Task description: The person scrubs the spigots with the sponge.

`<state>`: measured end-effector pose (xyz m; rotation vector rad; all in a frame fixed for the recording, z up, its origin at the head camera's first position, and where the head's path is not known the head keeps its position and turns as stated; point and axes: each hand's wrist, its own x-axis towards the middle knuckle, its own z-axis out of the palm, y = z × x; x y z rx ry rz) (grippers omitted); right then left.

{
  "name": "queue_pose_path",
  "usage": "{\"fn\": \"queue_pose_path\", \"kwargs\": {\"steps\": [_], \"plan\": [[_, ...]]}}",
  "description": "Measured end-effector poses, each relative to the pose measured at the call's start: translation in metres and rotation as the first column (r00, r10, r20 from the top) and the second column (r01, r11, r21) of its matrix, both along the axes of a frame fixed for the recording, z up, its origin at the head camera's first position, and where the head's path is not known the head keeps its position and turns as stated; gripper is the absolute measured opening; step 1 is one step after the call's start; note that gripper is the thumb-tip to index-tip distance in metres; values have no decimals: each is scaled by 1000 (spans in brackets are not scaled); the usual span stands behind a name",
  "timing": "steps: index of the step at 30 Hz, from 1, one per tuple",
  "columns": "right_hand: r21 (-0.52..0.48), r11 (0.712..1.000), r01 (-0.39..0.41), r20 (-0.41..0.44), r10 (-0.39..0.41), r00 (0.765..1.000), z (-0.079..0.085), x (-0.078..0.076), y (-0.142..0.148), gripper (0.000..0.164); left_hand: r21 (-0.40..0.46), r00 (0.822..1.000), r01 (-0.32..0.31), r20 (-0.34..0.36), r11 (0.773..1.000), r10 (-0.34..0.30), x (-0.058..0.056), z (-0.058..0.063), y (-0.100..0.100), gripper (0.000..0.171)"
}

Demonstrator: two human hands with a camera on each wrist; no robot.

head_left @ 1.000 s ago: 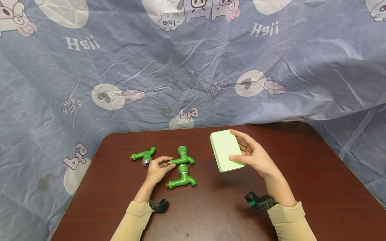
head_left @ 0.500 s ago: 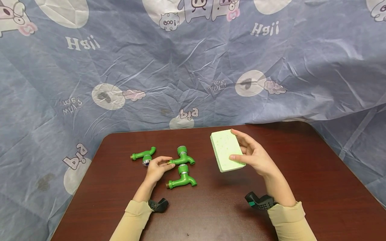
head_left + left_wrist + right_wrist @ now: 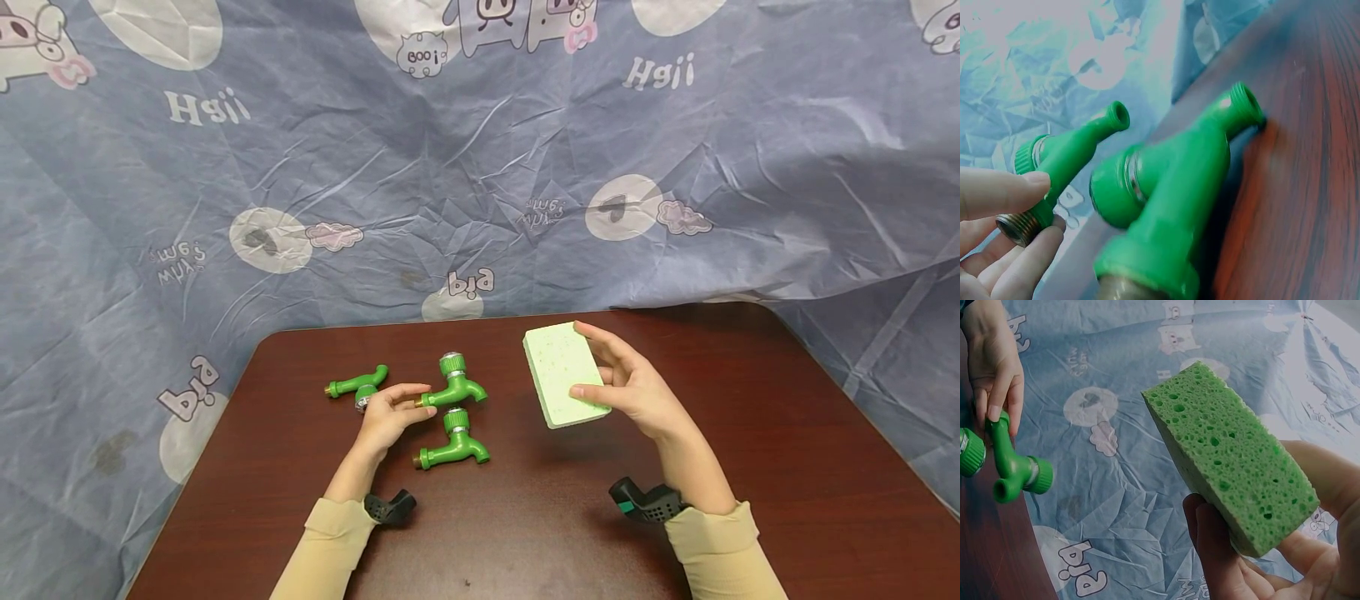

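My left hand pinches the threaded inlet end of a green faucet between thumb and fingers. In the left wrist view that faucet appears raised, its knob toward the back. Just in front of it, a second green faucet lies on the table, with its brass-coloured thread to the left. A third faucet lies farther left, its knob partly behind my left hand. On the right, my right hand holds a pale green sponge above the table by its edges; pores cover its side in the right wrist view.
The dark reddish-brown table has a rounded far corner at either side. Behind it hangs a wrinkled blue-grey cloth with cartoon prints. Each wrist wears a black camera mount, including the one on the right.
My left hand has raised the pinched faucet slightly, and its knob has shifted up and tilted. The sponge and my right hand have hardly moved.
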<state>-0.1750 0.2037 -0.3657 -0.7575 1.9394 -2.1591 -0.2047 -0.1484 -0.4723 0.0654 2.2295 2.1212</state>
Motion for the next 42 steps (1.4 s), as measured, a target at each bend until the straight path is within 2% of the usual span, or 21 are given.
{"fn": "queue_pose_path", "kwargs": {"steps": [5,10,14,22,27,33,42], "plan": [[1,1000,5,2,-5,1000,0,1,0,79,15,999,47,-22,999,-47,5,11,6,45],[-1,1000,-15,-6,15,1000,-1,1,-2,78,26,992,100,-79,995,-97,12,23,14,42],[-14,999,-42,-19,42,999,0,2,-6,78,31,986,118,-123,993,-113,18,32,19,39],[-34,994,-101,2,101,995,-4,5,-21,81,29,975,100,-203,995,-92,27,46,29,36],[-38,989,-142,21,143,989,-6,8,-31,82,72,975,92,-209,993,-75,32,52,32,36],[-59,983,-171,40,174,984,-10,11,-39,82,104,974,108,-213,989,-84,37,57,37,36],[-82,975,-204,20,206,978,-13,14,-49,79,136,964,133,-247,982,-96,41,61,41,36]]}}
